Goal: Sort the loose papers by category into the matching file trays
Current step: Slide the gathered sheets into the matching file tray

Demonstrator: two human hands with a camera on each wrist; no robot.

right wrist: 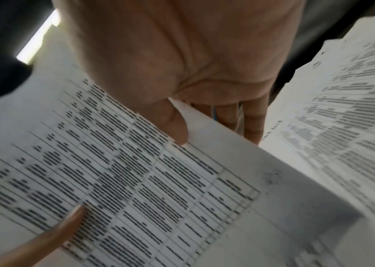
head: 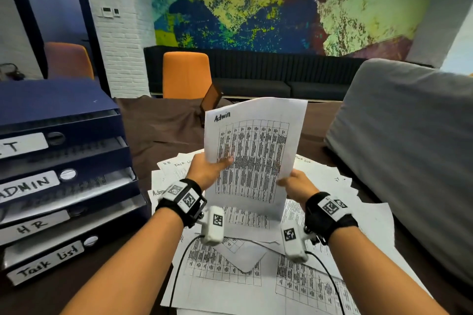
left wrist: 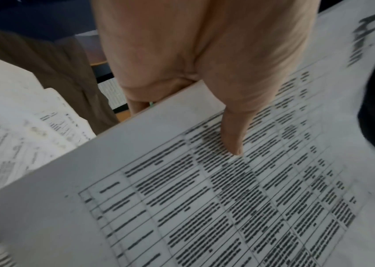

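Both hands hold up one printed sheet headed "Admin" (head: 256, 151) above the paper pile. My left hand (head: 208, 169) pinches its left edge, thumb on the printed table and fingers behind. The same sheet (left wrist: 227, 198) fills the left wrist view under my left hand (left wrist: 204, 72). My right hand (head: 294, 183) pinches the sheet's right edge; the right wrist view shows that hand (right wrist: 177, 72) with its thumb on the sheet (right wrist: 136, 180). To the left stands a dark blue stack of file trays (head: 84, 161), its drawers labelled "ADMIN" (head: 28, 186), "HR" (head: 33, 225) and "Task list" (head: 48, 261).
Several loose printed papers (head: 243, 268) lie spread over the brown-covered table (head: 163, 133) beneath my hands. A grey cushioned seat back (head: 409, 151) stands at the right. An orange chair (head: 186, 74) and a dark sofa (head: 268, 77) stand beyond the table.
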